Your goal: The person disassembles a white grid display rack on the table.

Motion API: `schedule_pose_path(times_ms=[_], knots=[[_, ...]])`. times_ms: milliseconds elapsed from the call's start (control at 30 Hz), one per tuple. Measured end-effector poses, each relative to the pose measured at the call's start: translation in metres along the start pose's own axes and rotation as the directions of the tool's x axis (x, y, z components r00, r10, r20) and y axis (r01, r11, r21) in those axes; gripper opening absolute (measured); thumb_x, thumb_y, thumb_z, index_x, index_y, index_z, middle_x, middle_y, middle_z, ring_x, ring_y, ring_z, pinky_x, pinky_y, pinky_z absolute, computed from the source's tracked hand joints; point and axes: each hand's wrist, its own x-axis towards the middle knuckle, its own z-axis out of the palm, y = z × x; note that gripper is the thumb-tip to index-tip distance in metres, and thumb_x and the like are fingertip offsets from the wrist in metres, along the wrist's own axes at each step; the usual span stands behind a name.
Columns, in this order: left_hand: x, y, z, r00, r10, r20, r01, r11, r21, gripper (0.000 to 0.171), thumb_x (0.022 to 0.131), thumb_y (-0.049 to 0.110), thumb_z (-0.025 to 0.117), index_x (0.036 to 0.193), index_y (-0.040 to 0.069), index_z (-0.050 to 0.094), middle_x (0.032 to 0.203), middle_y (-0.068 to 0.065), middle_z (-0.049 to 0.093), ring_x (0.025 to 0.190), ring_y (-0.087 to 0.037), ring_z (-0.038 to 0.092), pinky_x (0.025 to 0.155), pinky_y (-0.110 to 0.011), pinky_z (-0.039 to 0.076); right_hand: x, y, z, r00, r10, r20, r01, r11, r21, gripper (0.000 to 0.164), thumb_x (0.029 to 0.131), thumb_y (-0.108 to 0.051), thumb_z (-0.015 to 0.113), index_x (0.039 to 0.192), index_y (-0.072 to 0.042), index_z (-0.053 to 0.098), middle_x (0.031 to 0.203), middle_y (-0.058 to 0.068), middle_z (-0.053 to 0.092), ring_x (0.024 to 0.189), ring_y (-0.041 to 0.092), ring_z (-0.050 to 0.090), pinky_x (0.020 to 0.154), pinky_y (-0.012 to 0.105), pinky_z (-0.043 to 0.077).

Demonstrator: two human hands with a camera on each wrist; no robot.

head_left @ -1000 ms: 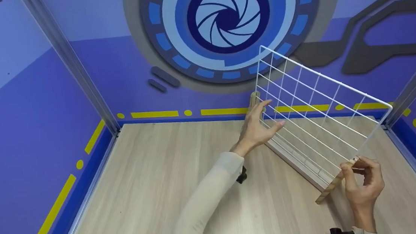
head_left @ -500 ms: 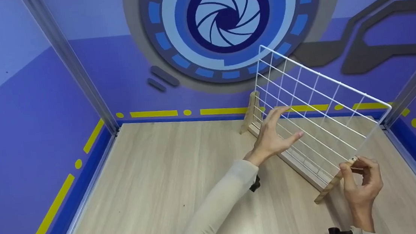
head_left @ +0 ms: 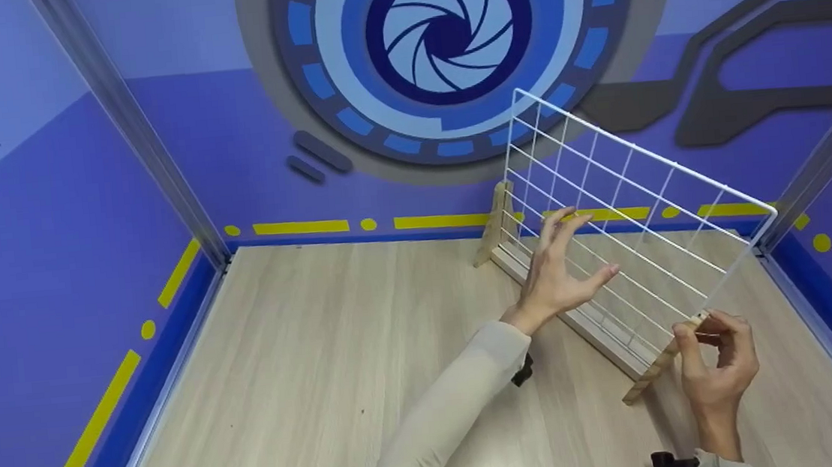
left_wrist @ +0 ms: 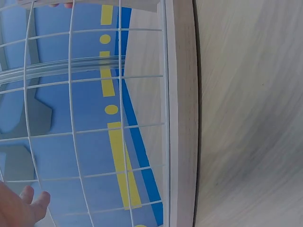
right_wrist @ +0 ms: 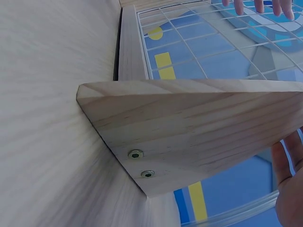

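A white wire grid panel stands tilted in a wooden frame with a base rail and two side pieces. My right hand grips the upper end of the near side piece, thumb on one side and fingers curled over the other. In the right wrist view, two hex bolts show on that side piece. My left hand is at the middle of the grid with fingers spread, holding nothing; whether it touches the wires I cannot tell. Its fingers also appear in the left wrist view.
The far side piece stands near the blue back wall. Light wood tabletop extends to the left. Metal corner posts rise on both sides. Black wrist devices sit on both cuffs.
My left hand has moved away from the far side piece, rightward and slightly down along the grid. My right hand keeps its grip on the near side piece, and the rack stays in place.
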Motion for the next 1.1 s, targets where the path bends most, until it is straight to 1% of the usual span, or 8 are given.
schedule_pose_path(times_ms=[167,333,433,567,633,833,933,1100], knots=[[-0.002,-0.003,0.009,1.000,-0.001,-0.017,0.001,1.000,-0.009,0.077,0.080,0.044,0.081,0.146,0.027,0.044,0.158,-0.001,0.025,0.141,-0.021,0.037,0.109,-0.032,0.039,-0.001,0.000,0.001,1.000,0.001,0.007,-0.001,1.000,-0.007,0.037,0.071,0.019,0.070,0.105,0.024,0.057,0.088,0.018,0.062,0.082,0.019,0.063,0.075,0.023,0.051],[-0.002,-0.005,0.017,0.998,0.014,-0.054,-0.014,1.000,-0.010,0.078,0.078,0.042,0.085,0.144,0.027,0.046,0.159,-0.008,0.023,0.138,-0.026,0.041,0.109,-0.031,0.039,0.000,0.000,0.002,1.000,-0.006,0.004,0.006,1.000,-0.002,0.037,0.070,0.019,0.070,0.104,0.024,0.057,0.088,0.018,0.062,0.081,0.019,0.063,0.074,0.023,0.051],[-0.001,-0.004,0.023,0.998,0.015,-0.064,-0.016,1.000,-0.007,0.079,0.076,0.041,0.086,0.144,0.024,0.047,0.159,-0.009,0.021,0.137,-0.023,0.041,0.108,-0.031,0.040,0.000,0.000,0.002,1.000,-0.011,-0.002,0.011,1.000,-0.005,0.037,0.071,0.018,0.070,0.105,0.023,0.057,0.088,0.018,0.062,0.081,0.018,0.063,0.075,0.022,0.051],[-0.001,-0.003,0.030,0.996,0.007,-0.085,-0.006,1.000,0.018,0.078,0.076,0.043,0.086,0.142,0.023,0.049,0.160,-0.010,0.021,0.139,-0.016,0.036,0.108,-0.029,0.040,0.001,0.000,0.002,1.000,-0.016,-0.002,0.016,1.000,-0.011,0.037,0.071,0.017,0.070,0.105,0.023,0.057,0.089,0.017,0.063,0.083,0.018,0.063,0.075,0.023,0.050],[-0.001,-0.004,0.033,0.995,0.014,-0.102,-0.010,0.999,0.034,0.078,0.076,0.045,0.086,0.141,0.022,0.051,0.160,-0.014,0.022,0.140,-0.016,0.035,0.108,-0.029,0.039,0.001,0.000,0.001,1.000,-0.018,-0.001,0.018,1.000,-0.014,0.037,0.071,0.017,0.071,0.105,0.023,0.057,0.089,0.017,0.063,0.083,0.018,0.063,0.075,0.023,0.050],[-0.003,-0.007,0.039,0.992,0.018,-0.126,-0.008,0.996,0.085,0.076,0.075,0.050,0.085,0.138,0.022,0.052,0.160,-0.011,0.022,0.143,-0.018,0.033,0.110,-0.027,0.038,0.001,-0.001,0.000,1.000,-0.013,-0.004,0.013,1.000,-0.026,0.038,0.070,0.017,0.072,0.105,0.023,0.058,0.089,0.017,0.063,0.083,0.017,0.064,0.075,0.023,0.051],[-0.002,-0.008,0.041,0.991,0.028,-0.134,-0.014,0.995,0.101,0.075,0.076,0.051,0.083,0.138,0.023,0.052,0.160,-0.011,0.023,0.141,-0.017,0.034,0.110,-0.026,0.038,0.001,-0.002,0.000,1.000,-0.003,-0.013,0.003,0.999,-0.039,0.038,0.070,0.017,0.073,0.105,0.022,0.058,0.089,0.015,0.064,0.082,0.017,0.064,0.075,0.023,0.051],[0.001,-0.010,0.040,0.983,0.068,-0.171,-0.051,0.994,0.098,0.071,0.073,0.046,0.087,0.132,0.018,0.057,0.158,-0.012,0.026,0.133,-0.014,0.039,0.107,-0.020,0.038,0.001,-0.002,0.001,1.000,0.005,-0.007,-0.006,0.999,-0.044,0.038,0.070,0.017,0.073,0.105,0.023,0.058,0.089,0.015,0.064,0.082,0.017,0.064,0.075,0.023,0.051]])
